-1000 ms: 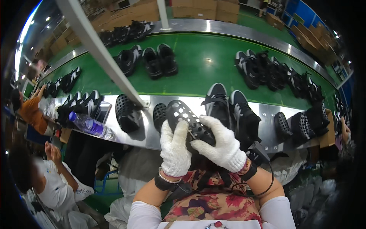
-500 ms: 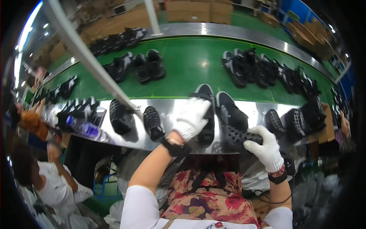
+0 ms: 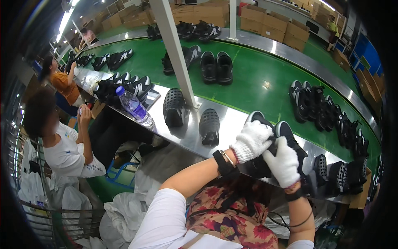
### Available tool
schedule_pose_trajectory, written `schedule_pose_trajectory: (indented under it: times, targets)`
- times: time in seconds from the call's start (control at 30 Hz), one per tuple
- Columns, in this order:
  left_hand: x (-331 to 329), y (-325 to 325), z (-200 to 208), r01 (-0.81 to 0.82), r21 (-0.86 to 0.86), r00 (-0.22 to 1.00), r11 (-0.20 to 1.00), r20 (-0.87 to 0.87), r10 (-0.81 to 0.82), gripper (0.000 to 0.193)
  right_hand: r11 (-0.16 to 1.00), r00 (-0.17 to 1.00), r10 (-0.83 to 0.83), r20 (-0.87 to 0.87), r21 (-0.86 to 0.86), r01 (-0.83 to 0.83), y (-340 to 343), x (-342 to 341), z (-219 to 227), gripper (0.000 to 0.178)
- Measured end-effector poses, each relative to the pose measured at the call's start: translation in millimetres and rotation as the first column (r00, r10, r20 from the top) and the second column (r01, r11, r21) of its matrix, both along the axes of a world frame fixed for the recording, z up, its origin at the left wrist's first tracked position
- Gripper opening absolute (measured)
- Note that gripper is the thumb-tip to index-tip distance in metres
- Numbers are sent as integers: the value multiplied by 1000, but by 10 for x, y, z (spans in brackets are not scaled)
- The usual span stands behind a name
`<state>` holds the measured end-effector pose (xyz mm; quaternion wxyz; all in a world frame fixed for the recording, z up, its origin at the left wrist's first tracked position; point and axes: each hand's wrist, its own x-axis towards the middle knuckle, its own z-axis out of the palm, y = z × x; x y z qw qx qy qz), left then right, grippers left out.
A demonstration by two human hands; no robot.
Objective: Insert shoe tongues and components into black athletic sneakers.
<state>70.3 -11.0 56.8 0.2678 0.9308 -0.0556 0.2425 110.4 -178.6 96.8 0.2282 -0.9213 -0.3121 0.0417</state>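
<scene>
A pair of black sneakers with grey toe edges stands on the metal ledge before me, toes pointing away. My left hand, in a white knit glove, is closed over the upper of the left sneaker. Close beside it, my gloved right hand has its thumb and fingers at the same shoe's opening. What lies under the fingers is partly hidden. The right sneaker stands next to it, partly behind my right hand. Left of the pair are two black perforated shoe-shaped forms, one nearer and one farther.
A purple-labelled bottle and a phone lie on the ledge leftward. More sneakers stand on the green belt. A white post rises from the ledge. More perforated forms stand at right. A seated co-worker is at left.
My view has swung left, so the scene sits farther right. My right hand has left the perforated form and come to the left sneaker, beside my left hand.
</scene>
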Motion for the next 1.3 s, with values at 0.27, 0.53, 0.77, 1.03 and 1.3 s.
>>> schedule_pose_trajectory:
  times: [0.27, 0.53, 0.77, 1.03, 1.3]
  targets:
    - [-197, 260, -34, -13, -42, 1000, 999, -9, 13, 20, 1000, 959, 6, -284, -26, -13, 155, 100, 29, 72]
    - [-308, 79, -107, -66, -129, 989, 989, 122, 82, 39, 996, 966, -69, -248, -74, 52, 274, 174, -231, 41]
    - [-453, -16, -331, -99, -214, 973, 972, 184, 139, 44, 710, 808, 185, -559, 645, 284, 154, 205, -489, 31]
    - [-757, 47, -413, -442, -65, 855, 895, 270, 442, 54, 891, 915, 191, -357, 454, -9, 192, 344, -346, 25]
    - [-712, -46, -680, -304, 35, 930, 952, 229, 289, 39, 915, 953, 173, -249, 398, -62, 202, 344, -370, 25]
